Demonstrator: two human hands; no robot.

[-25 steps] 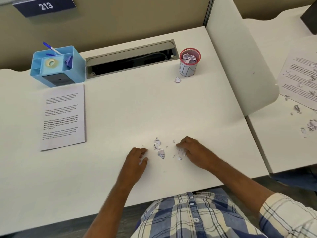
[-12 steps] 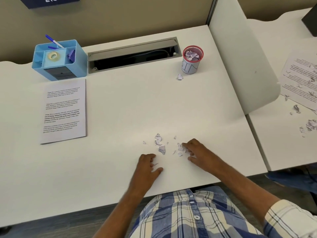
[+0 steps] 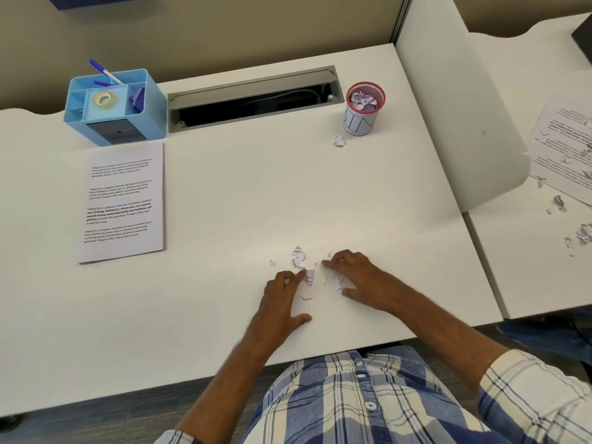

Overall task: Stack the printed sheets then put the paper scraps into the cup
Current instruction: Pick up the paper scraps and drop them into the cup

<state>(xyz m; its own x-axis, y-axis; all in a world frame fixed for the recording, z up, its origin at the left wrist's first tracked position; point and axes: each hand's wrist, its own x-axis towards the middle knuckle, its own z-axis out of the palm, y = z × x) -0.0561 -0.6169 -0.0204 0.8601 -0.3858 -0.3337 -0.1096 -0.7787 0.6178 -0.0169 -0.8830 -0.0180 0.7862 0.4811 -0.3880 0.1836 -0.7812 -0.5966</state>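
Two hands are laid on the white desk [image 3: 224,193] near its front edge, a scatter of paper scraps [image 3: 301,261] between and just ahead of them. One scrap is touched by the fingertips of the left hand [image 3: 285,296], whose fingers are spread; nothing is seen gripped. The right hand [image 3: 355,277] is arched over several scraps, fingers bent, though whether any is pinched cannot be told. The printed sheets [image 3: 123,203] are stacked at the left, below a blue organiser [image 3: 113,107]. The red-rimmed cup [image 3: 363,108], part-filled with scraps, is set far back, one crumpled scrap [image 3: 340,141] just beside it.
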